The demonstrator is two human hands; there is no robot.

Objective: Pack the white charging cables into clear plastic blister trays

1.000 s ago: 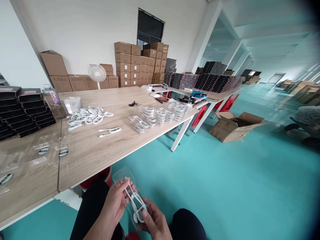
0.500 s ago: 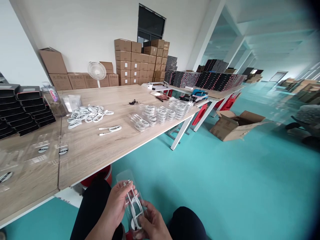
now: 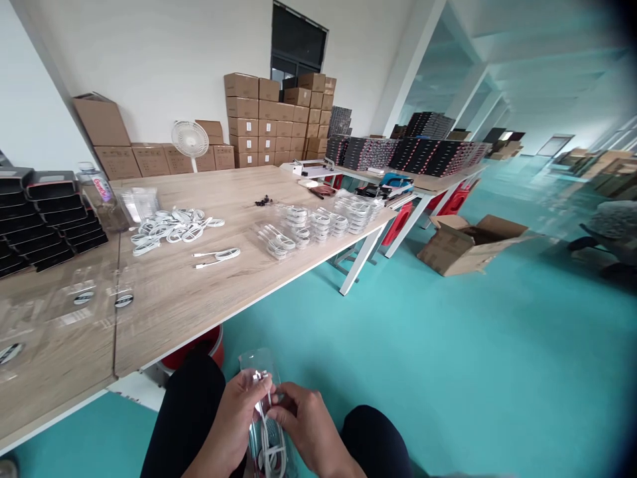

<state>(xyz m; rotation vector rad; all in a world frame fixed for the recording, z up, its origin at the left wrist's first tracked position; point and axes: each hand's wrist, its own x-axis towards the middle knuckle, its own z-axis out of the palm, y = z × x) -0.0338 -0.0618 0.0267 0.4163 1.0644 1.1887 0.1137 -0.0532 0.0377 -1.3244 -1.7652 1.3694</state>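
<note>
Low in front of my knees, a clear plastic tray (image 3: 256, 360) holds a coiled white cable (image 3: 273, 443). My left hand (image 3: 236, 411) is closed round the tray's upper part, its thumb pressing near the cable's plug ends. Beside it my right hand (image 3: 306, 421) pinches at the cable with thumb and forefinger close to the left thumb. The lower end of the tray runs out of view at the bottom. On the table lies a single coiled white cable (image 3: 219, 256), apart from a heap of similar cables (image 3: 174, 226).
Filled clear trays (image 3: 318, 222) stand stacked near the table's (image 3: 199, 299) right edge. Clear packaging with labels (image 3: 84, 299) lies at left, by black boxes (image 3: 50, 219) and a bottle (image 3: 97, 189). An open carton (image 3: 458, 249) sits on the floor.
My right hand has moved up from the tray's lower part to beside my left thumb. The tray has shifted slightly down, with my left hand still on it.
</note>
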